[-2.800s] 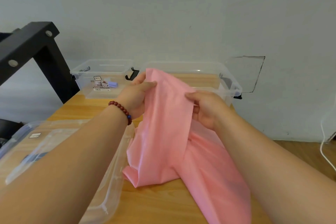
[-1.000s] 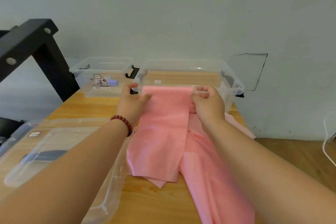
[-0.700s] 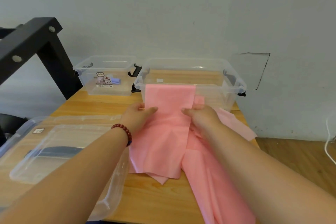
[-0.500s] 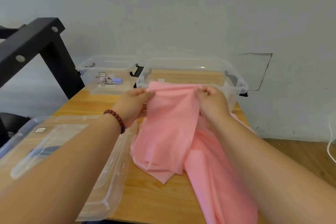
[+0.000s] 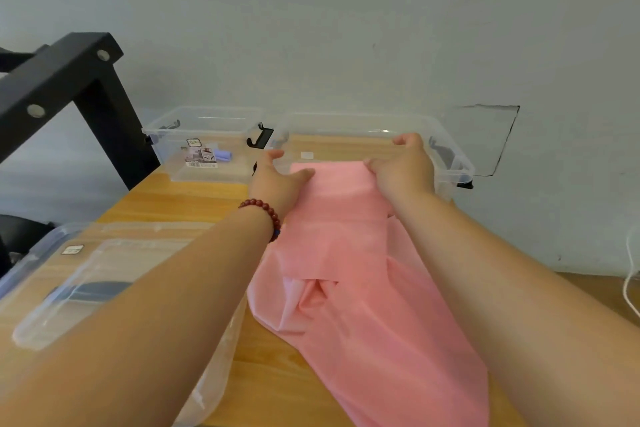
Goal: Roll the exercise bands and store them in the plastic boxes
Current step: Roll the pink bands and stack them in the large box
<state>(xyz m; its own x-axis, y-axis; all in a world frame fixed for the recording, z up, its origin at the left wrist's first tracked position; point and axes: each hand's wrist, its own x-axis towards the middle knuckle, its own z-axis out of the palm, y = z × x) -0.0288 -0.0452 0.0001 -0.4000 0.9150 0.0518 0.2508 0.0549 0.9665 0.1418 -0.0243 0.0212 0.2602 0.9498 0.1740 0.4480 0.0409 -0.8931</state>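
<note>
A wide pink exercise band lies in folds on the wooden table and trails off the near edge. My left hand pinches its far left corner and my right hand grips its far right corner, holding the top edge stretched flat. That edge sits against the front rim of a large clear plastic box at the back. A smaller clear box stands to its left, with a small blue-violet roll inside.
Clear lids lie stacked on the table's near left, under my left forearm. A black metal frame rises at the far left. A white cable hangs at the right edge. The wall stands just behind the boxes.
My hands lifted the band's top edge, then carried it forward and down to the big box's front rim, pulling it flat again. The lower folds bunched up more.
</note>
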